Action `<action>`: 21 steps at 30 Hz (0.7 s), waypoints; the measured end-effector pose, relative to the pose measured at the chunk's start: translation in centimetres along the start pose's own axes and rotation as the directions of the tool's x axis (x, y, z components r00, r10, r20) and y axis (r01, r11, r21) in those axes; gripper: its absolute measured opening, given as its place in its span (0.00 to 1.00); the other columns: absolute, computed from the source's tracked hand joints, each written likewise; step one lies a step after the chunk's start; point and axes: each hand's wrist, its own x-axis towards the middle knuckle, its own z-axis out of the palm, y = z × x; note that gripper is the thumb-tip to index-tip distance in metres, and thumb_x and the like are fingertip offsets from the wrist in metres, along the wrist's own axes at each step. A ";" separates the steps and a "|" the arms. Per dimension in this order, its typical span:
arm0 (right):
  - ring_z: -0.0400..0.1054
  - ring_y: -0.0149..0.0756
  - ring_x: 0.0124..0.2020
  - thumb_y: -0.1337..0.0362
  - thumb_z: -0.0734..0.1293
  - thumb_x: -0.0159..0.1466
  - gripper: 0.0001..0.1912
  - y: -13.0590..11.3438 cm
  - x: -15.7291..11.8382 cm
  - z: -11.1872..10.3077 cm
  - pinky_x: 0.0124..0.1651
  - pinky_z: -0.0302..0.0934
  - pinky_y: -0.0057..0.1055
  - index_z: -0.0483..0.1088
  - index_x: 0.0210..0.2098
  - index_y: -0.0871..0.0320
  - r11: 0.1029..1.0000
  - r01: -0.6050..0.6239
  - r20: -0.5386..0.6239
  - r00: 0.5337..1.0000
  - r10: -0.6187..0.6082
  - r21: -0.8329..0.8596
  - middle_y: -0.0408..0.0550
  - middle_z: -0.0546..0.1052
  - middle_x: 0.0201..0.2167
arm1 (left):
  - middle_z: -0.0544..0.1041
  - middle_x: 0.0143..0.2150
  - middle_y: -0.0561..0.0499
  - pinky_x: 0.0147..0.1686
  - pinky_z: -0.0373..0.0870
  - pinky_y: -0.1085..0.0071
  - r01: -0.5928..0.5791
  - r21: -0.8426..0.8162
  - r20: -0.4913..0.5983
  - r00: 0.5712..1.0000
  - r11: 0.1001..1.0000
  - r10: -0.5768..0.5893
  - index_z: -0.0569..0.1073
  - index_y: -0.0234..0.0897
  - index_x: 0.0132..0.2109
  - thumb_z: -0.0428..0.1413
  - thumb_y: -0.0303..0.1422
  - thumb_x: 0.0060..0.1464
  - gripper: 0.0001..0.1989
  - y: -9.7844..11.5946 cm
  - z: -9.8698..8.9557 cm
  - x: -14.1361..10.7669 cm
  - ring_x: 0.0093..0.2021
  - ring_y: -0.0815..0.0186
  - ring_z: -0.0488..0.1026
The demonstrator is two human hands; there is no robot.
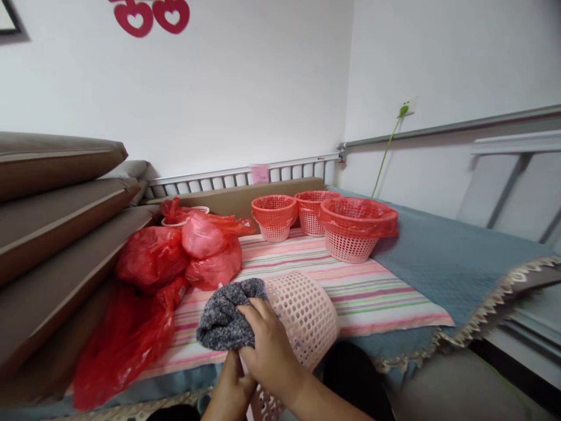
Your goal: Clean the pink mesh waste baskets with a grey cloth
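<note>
A pale pink perforated plastic basket point(302, 313) lies on its side near the bed's front edge, its mouth turned to the left. Dark grey speckled cloth point(225, 316) bulges out of that mouth. My right hand point(269, 345) rests across the cloth and the basket rim, its fingers bent over the grey cloth and pressing on it. Lower down, my left hand point(232, 386) is closed at the near side of the rim, its fingers and thumb pinched on the pink edge below the cloth.
Three pink baskets lined with red bags point(350, 228) stand behind on a striped cloth point(385, 292). Red plastic bags point(214, 251), some filled, lie left of them beside another basket. Stacked brown cushions point(65, 216) rise at the far left. A metal rail and headboard point(236, 178) border the bed.
</note>
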 end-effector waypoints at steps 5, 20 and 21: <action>0.56 0.42 0.56 0.75 0.59 0.46 0.34 3.6 -0.4 -1.7 0.62 0.51 0.37 0.68 0.53 0.59 0.979 -0.014 -0.020 1.000 0.010 -0.202 0.51 0.65 0.53 | 0.76 0.52 0.39 0.58 0.62 0.54 -0.016 -0.142 0.098 0.995 0.990 0.030 0.67 0.35 0.55 0.63 0.35 0.42 0.32 0.8 1.2 -0.5 0.56 0.46 0.69; 0.67 0.43 0.44 0.65 0.58 0.62 0.20 17.5 0.6 -9.5 0.47 0.62 0.33 0.66 0.52 0.63 0.753 -0.595 -0.372 0.791 0.486 -0.280 0.54 0.72 0.43 | 0.71 0.57 0.32 0.58 0.63 0.53 0.090 -0.294 0.145 0.988 0.952 -0.049 0.43 0.34 0.67 0.62 0.39 0.46 0.49 -1.7 1.7 -0.3 0.59 0.47 0.67; 0.66 0.44 0.46 0.66 0.59 0.61 0.21 17.1 0.4 -9.3 0.48 0.62 0.35 0.65 0.53 0.63 0.756 -0.578 -0.381 0.803 0.458 -0.308 0.55 0.71 0.44 | 0.70 0.58 0.32 0.58 0.62 0.53 0.077 -0.282 0.130 0.991 0.956 -0.041 0.43 0.34 0.67 0.62 0.39 0.46 0.49 -1.9 1.5 -0.2 0.59 0.47 0.67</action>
